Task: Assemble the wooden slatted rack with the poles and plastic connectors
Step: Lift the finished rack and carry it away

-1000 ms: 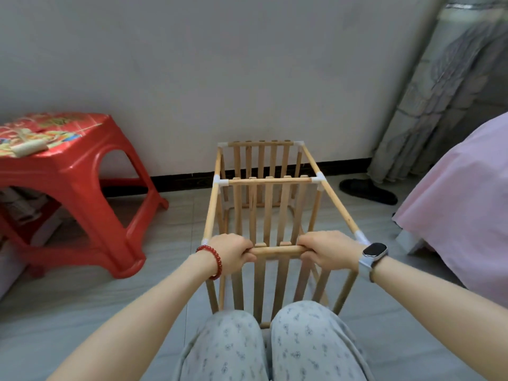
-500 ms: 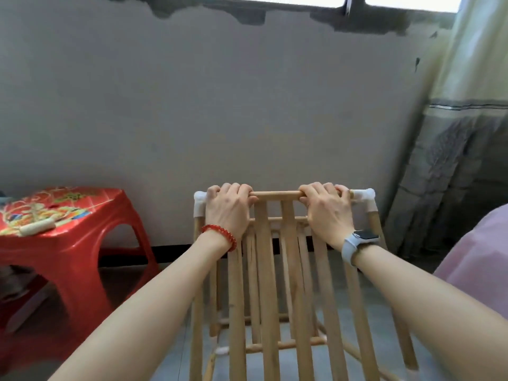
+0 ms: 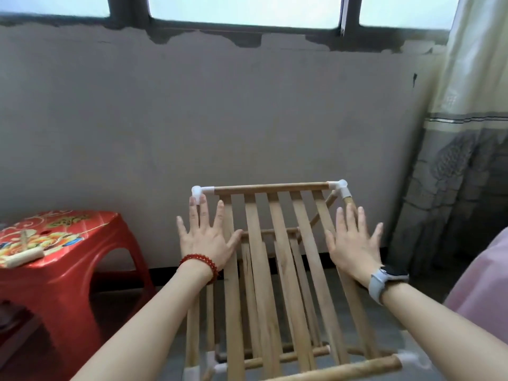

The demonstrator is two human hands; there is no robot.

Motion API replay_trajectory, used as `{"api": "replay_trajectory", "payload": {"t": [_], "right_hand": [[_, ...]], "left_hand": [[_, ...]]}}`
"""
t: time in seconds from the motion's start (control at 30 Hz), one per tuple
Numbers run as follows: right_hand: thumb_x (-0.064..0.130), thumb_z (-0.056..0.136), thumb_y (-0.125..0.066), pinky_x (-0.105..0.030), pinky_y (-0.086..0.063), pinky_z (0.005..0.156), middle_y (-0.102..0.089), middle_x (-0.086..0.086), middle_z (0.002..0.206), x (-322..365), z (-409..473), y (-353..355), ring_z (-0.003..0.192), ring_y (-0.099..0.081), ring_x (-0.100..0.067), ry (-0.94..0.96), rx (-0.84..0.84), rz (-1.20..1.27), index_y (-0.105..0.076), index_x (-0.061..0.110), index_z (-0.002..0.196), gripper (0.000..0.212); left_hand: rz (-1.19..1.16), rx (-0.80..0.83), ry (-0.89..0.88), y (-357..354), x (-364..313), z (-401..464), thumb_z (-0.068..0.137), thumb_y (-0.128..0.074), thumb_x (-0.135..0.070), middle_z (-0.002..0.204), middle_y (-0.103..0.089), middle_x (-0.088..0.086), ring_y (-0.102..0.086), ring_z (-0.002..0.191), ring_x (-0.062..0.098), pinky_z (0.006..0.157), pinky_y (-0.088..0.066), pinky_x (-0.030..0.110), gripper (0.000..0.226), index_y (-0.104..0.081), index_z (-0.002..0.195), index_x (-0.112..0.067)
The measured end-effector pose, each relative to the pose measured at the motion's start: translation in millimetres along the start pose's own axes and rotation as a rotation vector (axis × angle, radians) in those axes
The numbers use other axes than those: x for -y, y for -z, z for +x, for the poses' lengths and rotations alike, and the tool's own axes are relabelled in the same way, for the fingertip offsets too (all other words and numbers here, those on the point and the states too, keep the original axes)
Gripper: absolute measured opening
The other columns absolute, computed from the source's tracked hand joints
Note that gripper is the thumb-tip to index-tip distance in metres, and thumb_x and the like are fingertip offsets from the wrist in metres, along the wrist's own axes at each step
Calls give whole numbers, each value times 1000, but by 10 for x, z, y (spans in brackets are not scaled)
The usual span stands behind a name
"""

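Note:
The wooden slatted rack (image 3: 275,257) stands upright in front of me, its top slatted shelf tilting up toward the wall. White plastic connectors cap its far corners, one on the left (image 3: 198,191) and one on the right (image 3: 341,186), joined by a round pole (image 3: 270,188). My left hand (image 3: 204,235), with a red bead bracelet, has its fingers spread straight over the rack's left side pole. My right hand (image 3: 354,243), with a watch at the wrist, is spread flat over the right side pole. Neither hand grips anything.
A red plastic stool (image 3: 52,259) stands at the left with a small pale piece (image 3: 20,258) on its patterned top. A grey wall and a window lie straight ahead. A curtain (image 3: 461,188) hangs at the right, pink fabric (image 3: 486,292) below it.
Both hands have let go of the near top pole and opened flat at the rack's sides. The rack has gone from lying along the floor to upright, and my view has risen.

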State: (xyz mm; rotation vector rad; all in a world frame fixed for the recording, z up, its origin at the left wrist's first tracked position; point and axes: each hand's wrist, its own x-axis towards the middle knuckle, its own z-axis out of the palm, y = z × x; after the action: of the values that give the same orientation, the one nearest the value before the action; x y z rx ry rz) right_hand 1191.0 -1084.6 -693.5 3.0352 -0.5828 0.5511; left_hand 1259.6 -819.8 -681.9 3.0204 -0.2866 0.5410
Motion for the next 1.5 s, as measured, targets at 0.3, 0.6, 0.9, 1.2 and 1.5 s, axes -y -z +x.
{"api": "replay_trajectory", "payload": {"t": [0.3, 0.6, 0.9, 1.2, 1.5], "right_hand": [[47, 97, -22, -37, -47, 79, -7, -9, 157, -104, -136, -147, 121, -42, -30, -87, -125, 105, -5, 10, 149, 66], [46, 96, -30, -41, -42, 77, -36, -14, 136, 114, 985, -303, 108, -50, -36, -59, -169, 97, -21, 5, 142, 62], [24, 97, -35, -36, -34, 64, -41, -16, 124, 187, 1360, -384, 97, -52, -32, -69, -34, 154, -12, 10, 145, 55], [4, 93, -39, -28, -23, 45, -39, -8, 93, -141, 631, 119, 54, -42, -20, -192, 401, 253, 23, 40, 142, 87], [9, 98, -36, -35, -38, 70, -45, -17, 122, -192, 491, 749, 89, -53, -33, -257, 503, 486, -9, 20, 149, 59]], "left_hand": [[2, -60, 78, -78, -60, -97, 90, -13, -64, 154, 22, 10, 15, 143, 30, 113, -7, 52, 78, 5, 149, -15], [-25, -48, 134, -230, -50, 960, 92, -20, -61, 157, 3, 10, -23, 135, 34, 101, -34, 46, 74, -12, 149, -16], [-382, -79, 307, -379, 15, 1341, 97, -39, -31, 141, -34, 12, -52, 104, 31, 74, -44, 43, 57, -15, 145, -13], [-373, 228, 492, 62, -40, 183, 99, -32, -21, 90, -35, 1, -36, 56, 21, 59, -31, 37, 66, 13, 146, -36], [-342, 348, 498, 650, -32, -97, 92, -40, 3, 93, -36, 10, -33, 57, 18, 55, -29, 34, 72, -2, 150, -16]]}}
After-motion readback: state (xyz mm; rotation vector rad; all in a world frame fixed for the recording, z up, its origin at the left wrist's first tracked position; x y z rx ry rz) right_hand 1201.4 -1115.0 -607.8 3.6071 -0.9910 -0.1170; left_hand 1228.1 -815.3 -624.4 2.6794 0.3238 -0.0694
